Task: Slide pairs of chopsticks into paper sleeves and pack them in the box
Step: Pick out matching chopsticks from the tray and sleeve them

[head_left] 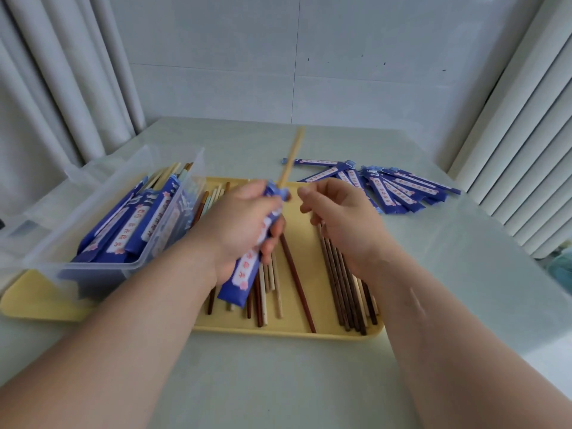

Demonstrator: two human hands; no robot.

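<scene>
My left hand (244,224) grips a blue paper sleeve (240,283) above the yellow tray (278,331). Pale wooden chopsticks (292,156) stick out of the sleeve's top end, pointing away from me. Just to the right of the sleeve's mouth hovers my right hand (343,215), its fingers loosely curled and holding nothing. Loose chopsticks (343,283), dark brown, reddish and pale, lie on the tray under both hands. On the tray's left end stands a clear plastic box (102,224), holding several sleeved pairs (139,224).
A fan of empty blue sleeves (393,187) lies on the table beyond the tray at the right. Curtains hang at both sides and a pale wall stands behind. The table's near part is bare, pale green surface.
</scene>
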